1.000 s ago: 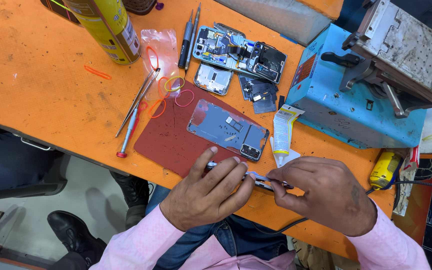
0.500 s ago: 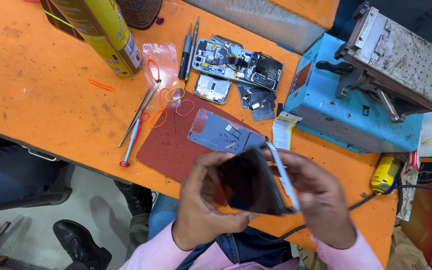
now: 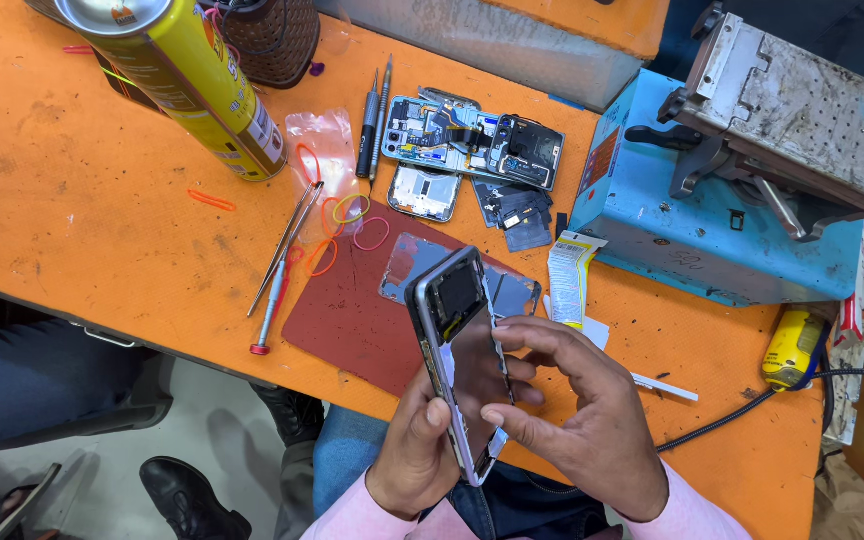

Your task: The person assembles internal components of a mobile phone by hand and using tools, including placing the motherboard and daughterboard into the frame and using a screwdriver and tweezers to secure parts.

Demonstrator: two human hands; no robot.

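Holding a phone frame [image 3: 457,350] up on edge over the near rim of the orange table [image 3: 102,200], at about 6 o'clock in view, its dark inner face turning toward the camera. Left hand [image 3: 417,455] wrapping the frame's lower half from beneath, thumb pressing along the left edge, fingers curling behind. Right hand [image 3: 582,420] pinching the frame's right edge between thumb and forefinger, remaining fingers loosely bending. Lying flat at 12 o'clock from the frame, touching a red mat [image 3: 352,310]: a clear back cover [image 3: 412,265]. Sitting further out at 12 o'clock: an opened phone body [image 3: 472,140] with small parts beside it. Resting at 10 o'clock: tweezers [image 3: 287,245] and a red-tipped screwdriver [image 3: 272,305], with rubber bands [image 3: 362,225] scattered near. Leaning at 11 o'clock: a yellow spray can [image 3: 192,85]. Standing at 2 o'clock: a blue machine [image 3: 702,220].
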